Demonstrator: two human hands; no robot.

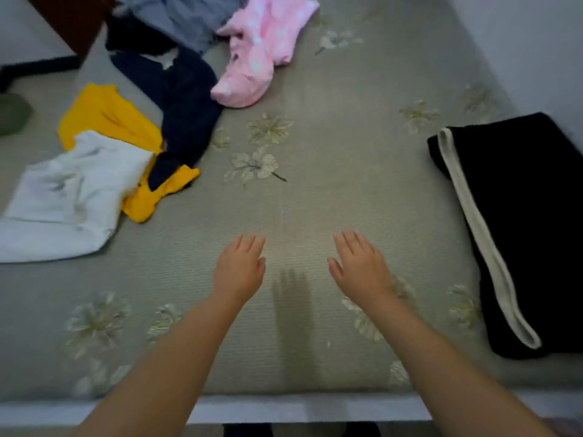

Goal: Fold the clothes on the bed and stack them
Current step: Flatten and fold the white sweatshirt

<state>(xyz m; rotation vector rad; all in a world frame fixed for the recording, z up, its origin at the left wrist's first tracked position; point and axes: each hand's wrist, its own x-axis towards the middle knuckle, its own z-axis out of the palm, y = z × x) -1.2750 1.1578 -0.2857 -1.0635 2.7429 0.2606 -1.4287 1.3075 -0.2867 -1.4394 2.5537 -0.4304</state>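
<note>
Two bare forearms enter from the lower edge, their elbows cut off by the frame. Left hand (238,270) and right hand (359,269) are extended palm-down over the bed (315,197), fingers straight and slightly spread, grasping nothing; whether the palms touch the cover or hover just above it cannot be told, though a soft hand-shaped shadow falls on the cover between them. Along the near edge of the bed runs a pale strip, and below it dark shapes at the bottom margin are too cropped to identify. Grey-green cover with a faded flower print lies bare in the middle. To the right, near the wall, rests a folded black garment (533,234) with an off-white band (473,222) along its left side; its right part runs out of the frame. To the left lies a crumpled white garment (63,200), its lower corner cut by the frame edge, overlapping a yellow garment (107,118). Across the yellow piece drapes a dark navy garment (186,99), whose folds are hard to separate in the shadow. Farther back sit a pink spotted garment (258,52) and a grey-blue garment (186,17), the latter truncated by the top edge and blurred. At far left a dull green item (12,113) is only partly in view and cannot be identified
</note>
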